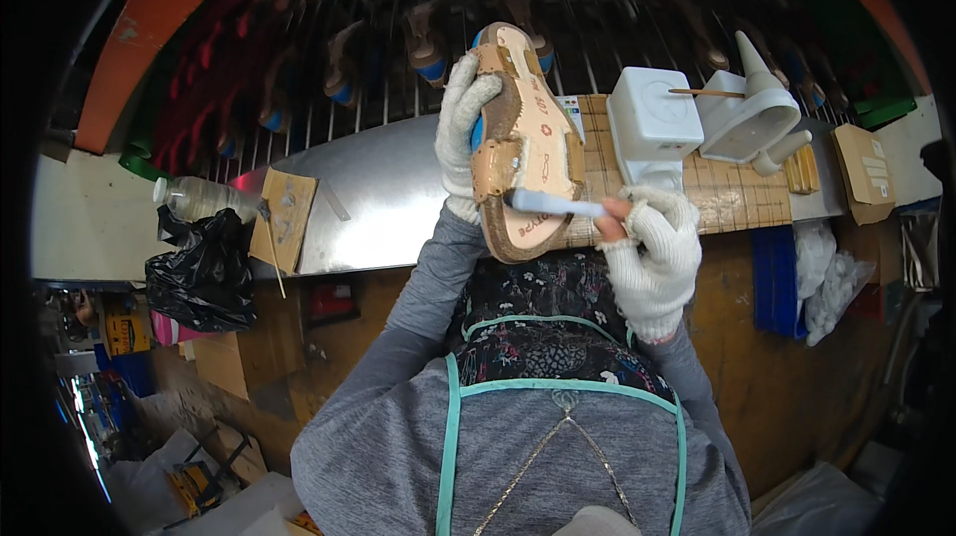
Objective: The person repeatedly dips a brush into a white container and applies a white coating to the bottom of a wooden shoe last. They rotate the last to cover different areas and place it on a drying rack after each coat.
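Note:
My left hand (460,128), in a white knit glove, is closed around the side of a sandal (546,142) held up with its underside facing me. Brown straps wrap over the edges of its pale bottom, and bits of a blue form show along the side. In my right hand (657,257), gloved with the fingertips bare, is a brush (570,205) with a pale handle. The dark bristle end rests against the sandal's bottom, near its lower end. The fingers of my right hand pinch the far end of the handle.
Behind the metal worktop (373,197), several sandals hang over a rack of bars (388,88). White plastic containers (657,113) stand on a brown mat (732,192) at the right, with a thin stick on top. A black plastic bag (204,272) and cardboard piece (287,207) are at the left.

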